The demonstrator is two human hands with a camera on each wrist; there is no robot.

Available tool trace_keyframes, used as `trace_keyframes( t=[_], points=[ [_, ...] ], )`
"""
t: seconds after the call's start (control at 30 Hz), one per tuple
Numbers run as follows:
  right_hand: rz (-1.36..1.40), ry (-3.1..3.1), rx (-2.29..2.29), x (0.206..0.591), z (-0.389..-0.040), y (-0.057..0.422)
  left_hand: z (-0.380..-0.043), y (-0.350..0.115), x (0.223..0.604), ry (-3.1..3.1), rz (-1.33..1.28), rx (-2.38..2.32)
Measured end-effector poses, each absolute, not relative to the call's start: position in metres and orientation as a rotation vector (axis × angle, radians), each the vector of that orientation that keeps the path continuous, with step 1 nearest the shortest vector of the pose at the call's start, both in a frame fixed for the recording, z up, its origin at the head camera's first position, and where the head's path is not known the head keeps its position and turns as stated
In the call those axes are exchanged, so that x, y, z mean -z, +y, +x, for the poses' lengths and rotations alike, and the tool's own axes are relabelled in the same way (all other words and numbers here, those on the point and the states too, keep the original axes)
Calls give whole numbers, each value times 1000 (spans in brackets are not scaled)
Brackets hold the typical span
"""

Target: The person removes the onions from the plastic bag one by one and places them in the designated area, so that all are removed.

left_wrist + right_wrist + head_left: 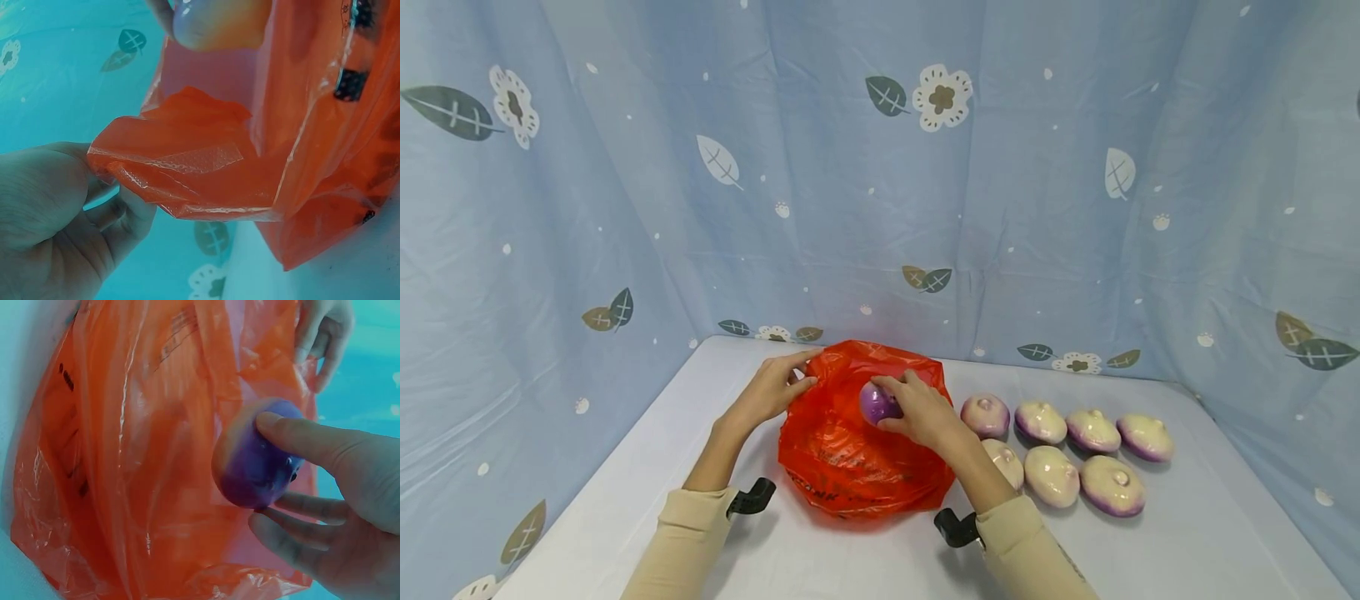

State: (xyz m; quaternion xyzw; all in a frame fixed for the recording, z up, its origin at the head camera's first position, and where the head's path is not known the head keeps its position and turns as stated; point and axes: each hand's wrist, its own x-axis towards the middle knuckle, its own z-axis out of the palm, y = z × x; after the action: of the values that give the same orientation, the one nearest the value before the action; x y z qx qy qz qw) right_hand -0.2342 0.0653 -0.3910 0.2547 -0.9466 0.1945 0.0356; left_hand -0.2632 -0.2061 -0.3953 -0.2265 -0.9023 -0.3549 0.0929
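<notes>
A red plastic bag (865, 467) with dark print stands on the white table, its mouth facing up. My left hand (771, 390) pinches the bag's rim at its left side; in the left wrist view the edge of the red film lies between thumb and fingers. Over the bag's mouth, my right hand (922, 410) holds a glossy purple-and-cream turnip (259, 453) with thumb and fingertips, purple side towards the palm. The bottom of the bag's inside is hidden.
Several more glossy turnips (1051, 477), cream on one side and purple on the other, lie in two rows right of the bag. A blue patterned curtain (850, 208) rises behind the table (1217, 533) and along its sides.
</notes>
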Motion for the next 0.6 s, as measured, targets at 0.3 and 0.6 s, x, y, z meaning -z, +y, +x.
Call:
trace_keyframes(
  t=[0.3, 0.6],
  points=[
    [769, -2874, -664, 384, -222, 71, -263, -206, 396, -2665, -684, 1070],
    [683, -2882, -689, 375, -207, 81, -263, -206, 396, -2666, -675, 1055]
  ],
)
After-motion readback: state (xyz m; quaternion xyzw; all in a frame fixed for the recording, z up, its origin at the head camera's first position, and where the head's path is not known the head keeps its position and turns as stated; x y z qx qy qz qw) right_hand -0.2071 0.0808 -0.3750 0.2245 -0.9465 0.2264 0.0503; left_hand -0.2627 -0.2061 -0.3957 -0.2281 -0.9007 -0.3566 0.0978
